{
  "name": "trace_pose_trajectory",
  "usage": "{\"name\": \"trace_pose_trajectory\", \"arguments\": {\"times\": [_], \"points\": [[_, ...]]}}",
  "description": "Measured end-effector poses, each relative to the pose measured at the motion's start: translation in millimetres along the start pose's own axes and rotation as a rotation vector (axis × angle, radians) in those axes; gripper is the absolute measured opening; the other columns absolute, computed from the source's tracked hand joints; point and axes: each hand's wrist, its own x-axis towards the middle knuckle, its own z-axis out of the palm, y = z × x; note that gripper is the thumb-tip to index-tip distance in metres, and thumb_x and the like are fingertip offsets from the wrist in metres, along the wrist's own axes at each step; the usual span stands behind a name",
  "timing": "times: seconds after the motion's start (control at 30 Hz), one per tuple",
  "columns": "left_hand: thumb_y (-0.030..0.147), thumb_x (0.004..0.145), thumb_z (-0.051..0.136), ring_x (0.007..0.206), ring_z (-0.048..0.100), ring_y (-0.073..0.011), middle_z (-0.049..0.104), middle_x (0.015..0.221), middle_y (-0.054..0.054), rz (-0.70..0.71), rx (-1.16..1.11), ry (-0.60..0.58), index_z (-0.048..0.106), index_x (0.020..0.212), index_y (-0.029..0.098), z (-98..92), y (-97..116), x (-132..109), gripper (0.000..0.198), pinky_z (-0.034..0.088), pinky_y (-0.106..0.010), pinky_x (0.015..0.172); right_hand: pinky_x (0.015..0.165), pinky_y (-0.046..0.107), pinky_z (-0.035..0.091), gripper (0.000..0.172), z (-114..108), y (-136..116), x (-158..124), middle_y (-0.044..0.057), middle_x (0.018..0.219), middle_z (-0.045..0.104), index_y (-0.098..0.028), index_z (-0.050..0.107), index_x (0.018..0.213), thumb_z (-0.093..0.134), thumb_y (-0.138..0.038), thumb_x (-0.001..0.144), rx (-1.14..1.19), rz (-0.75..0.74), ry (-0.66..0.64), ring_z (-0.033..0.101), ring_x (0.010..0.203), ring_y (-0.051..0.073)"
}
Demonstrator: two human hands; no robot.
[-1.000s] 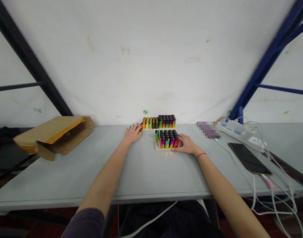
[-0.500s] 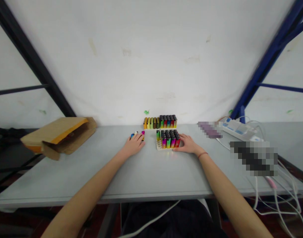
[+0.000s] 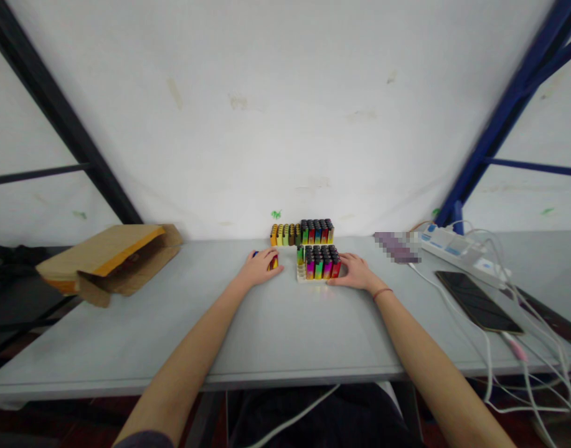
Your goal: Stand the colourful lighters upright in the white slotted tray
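Observation:
My left hand [image 3: 261, 267] is curled over a few loose lighters [image 3: 273, 262] on the tabletop; red, yellow and blue show, the rest is covered by the fingers. My right hand [image 3: 356, 272] grips the right side of a white tray [image 3: 308, 281], thumb at its front corner. Several upright lighters [image 3: 323, 266] with black tops and multicoloured bodies fill most of this tray. Its left column holds a green lighter [image 3: 300, 254] at the back, with bare slots in front. Behind stand another block of black-topped lighters [image 3: 317, 232] and a block of yellow-to-brown lighters [image 3: 286, 234].
An open cardboard box [image 3: 112, 249] lies on the left of the grey table [image 3: 294, 336]. To the right are a dark phone [image 3: 479, 302], a blurred purple item [image 3: 397, 247], a white power strip [image 3: 462, 252] and loose white cables. A white wall [image 3: 285, 124] stands behind.
My left hand has shifted slightly right, toward the tray, and its fingers have drawn in around the loose lighters. My right hand stays at the tray.

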Motion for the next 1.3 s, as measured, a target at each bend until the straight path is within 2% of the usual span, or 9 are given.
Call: {"name": "trace_pose_trajectory", "arguments": {"times": [0.17, 0.3, 0.37, 0.5, 0.7, 0.97, 1.07, 1.17, 1.3], "points": [[0.046, 0.093, 0.054, 0.142, 0.047, -0.0310, 0.054, 0.153, -0.009, -0.018, -0.024, -0.025, 0.061, 0.136, 0.027, -5.6, 11, 6, 0.048, 0.023, -0.061, 0.122, 0.110, 0.058, 0.039, 0.078, -3, -1, -1, 0.016, 0.146, 0.060, -0.022, 0.063, 0.136, 0.074, -0.070, 0.076, 0.001, 0.013, 0.019, 0.050, 0.136, 0.041], [0.053, 0.096, 0.049, 0.141, 0.043, -0.0336, 0.060, 0.146, -0.011, -0.117, 0.067, 0.183, 0.066, 0.133, 0.025, -7.5, 25, 6, 0.049, 0.026, -0.057, 0.120, 0.111, 0.055, 0.039, 0.077, -2, -2, -2, 0.016, 0.143, 0.062, -0.022, 0.063, 0.136, 0.074, -0.069, 0.076, -0.002, 0.010, 0.024, 0.052, 0.134, 0.041], [0.055, 0.095, 0.050, 0.137, 0.043, -0.0363, 0.060, 0.144, -0.014, -0.189, 0.127, 0.220, 0.072, 0.124, 0.022, -7.6, 30, 4, 0.049, 0.033, -0.055, 0.113, 0.111, 0.053, 0.040, 0.076, -2, -3, -3, 0.015, 0.141, 0.063, -0.022, 0.064, 0.135, 0.074, -0.069, 0.077, -0.001, 0.010, 0.028, 0.054, 0.133, 0.040], [0.047, 0.095, 0.052, 0.129, 0.044, -0.0374, 0.062, 0.139, -0.014, -0.217, 0.159, 0.136, 0.076, 0.112, 0.021, -8.6, 38, -1, 0.039, 0.039, -0.054, 0.100, 0.110, 0.051, 0.041, 0.073, -1, -2, -2, 0.015, 0.141, 0.063, -0.022, 0.065, 0.133, 0.074, -0.069, 0.077, 0.000, 0.008, 0.028, 0.053, 0.133, 0.039], [0.026, 0.095, 0.046, 0.120, 0.049, -0.0363, 0.070, 0.123, -0.016, -0.197, 0.154, 0.087, 0.072, 0.121, 0.020, -8.3, 55, -5, 0.037, 0.039, -0.054, 0.094, 0.110, 0.052, 0.041, 0.069, 2, 3, -1, 0.014, 0.137, 0.065, -0.021, 0.066, 0.128, 0.074, -0.067, 0.077, 0.028, -0.036, 0.036, 0.056, 0.130, 0.037], [0.028, 0.095, 0.047, 0.121, 0.053, -0.0379, 0.068, 0.123, -0.021, -0.238, 0.120, 0.031, 0.068, 0.118, 0.015, -2.6, 55, -5, 0.034, 0.041, -0.052, 0.095, 0.107, 0.051, 0.043, 0.068, 2, 4, -1, 0.015, 0.133, 0.067, -0.020, 0.065, 0.128, 0.074, -0.064, 0.078, 0.034, -0.060, 0.048, 0.060, 0.123, 0.036], [0.024, 0.097, 0.044, 0.120, 0.057, -0.0351, 0.069, 0.120, -0.020, -0.173, 0.010, 0.083, 0.064, 0.122, 0.014, 2.8, 52, -2, 0.033, 0.042, -0.052, 0.100, 0.105, 0.050, 0.044, 0.066, 3, 5, 0, 0.014, 0.129, 0.068, -0.020, 0.066, 0.126, 0.074, -0.064, 0.078, 0.035, -0.071, 0.045, 0.061, 0.119, 0.035], [0.023, 0.096, 0.047, 0.119, 0.060, -0.0292, 0.067, 0.124, -0.017, -0.079, -0.266, 0.207, 0.060, 0.123, 0.015, 8.4, 53, 4, 0.031, 0.045, -0.047, 0.105, 0.103, 0.049, 0.045, 0.065, 3, 5, 0, 0.014, 0.125, 0.069, -0.019, 0.065, 0.126, 0.074, -0.064, 0.078, 0.030, -0.076, 0.042, 0.062, 0.116, 0.034], [0.032, 0.097, 0.049, 0.088, 0.069, -0.0189, 0.068, 0.112, -0.011, -0.132, -0.849, 0.246, 0.057, 0.117, 0.019, 12.7, 63, 8, 0.026, 0.057, -0.034, 0.079, 0.099, 0.047, 0.047, 0.063, 2, 5, 0, 0.014, 0.121, 0.070, -0.018, 0.066, 0.123, 0.074, -0.063, 0.079, 0.032, -0.084, 0.044, 0.064, 0.110, 0.033]]}}
